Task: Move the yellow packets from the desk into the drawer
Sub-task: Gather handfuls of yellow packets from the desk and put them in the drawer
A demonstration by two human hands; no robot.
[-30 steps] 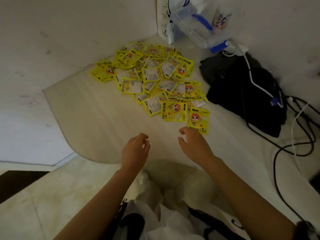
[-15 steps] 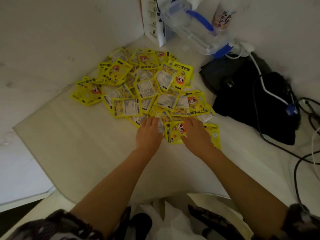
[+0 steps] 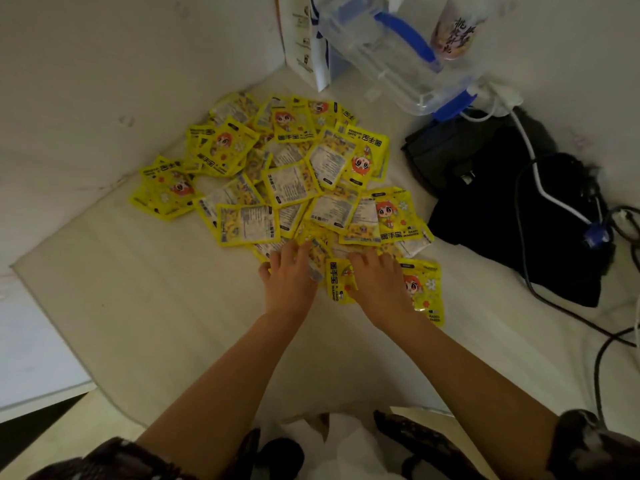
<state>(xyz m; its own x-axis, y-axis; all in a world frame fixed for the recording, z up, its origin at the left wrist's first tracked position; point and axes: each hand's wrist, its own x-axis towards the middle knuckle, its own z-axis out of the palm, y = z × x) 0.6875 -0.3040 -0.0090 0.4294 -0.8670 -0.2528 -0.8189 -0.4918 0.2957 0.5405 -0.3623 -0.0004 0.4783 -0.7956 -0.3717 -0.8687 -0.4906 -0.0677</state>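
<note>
A heap of several yellow packets (image 3: 294, 181) with a cartoon face lies on the pale desk (image 3: 156, 306), reaching back toward the corner of the walls. My left hand (image 3: 287, 275) lies at the near edge of the heap, its straight fingers touching the packets there. My right hand (image 3: 377, 282) rests flat, fingers spread, on two near packets: one packet (image 3: 337, 280) shows beside its thumb and another packet (image 3: 426, 289) sticks out on its right. No drawer is in view.
A black bag (image 3: 502, 216) with white and black cables (image 3: 540, 188) lies right of the heap. A clear plastic box with blue clips (image 3: 391, 60), a paper bag (image 3: 304, 39) and a printed cup (image 3: 457, 29) stand at the back. The desk's front edge curves near my body.
Both hands reached forward from the bare desk to the near edge of the heap and now rest on the packets. The view shifted closer to the pile.
</note>
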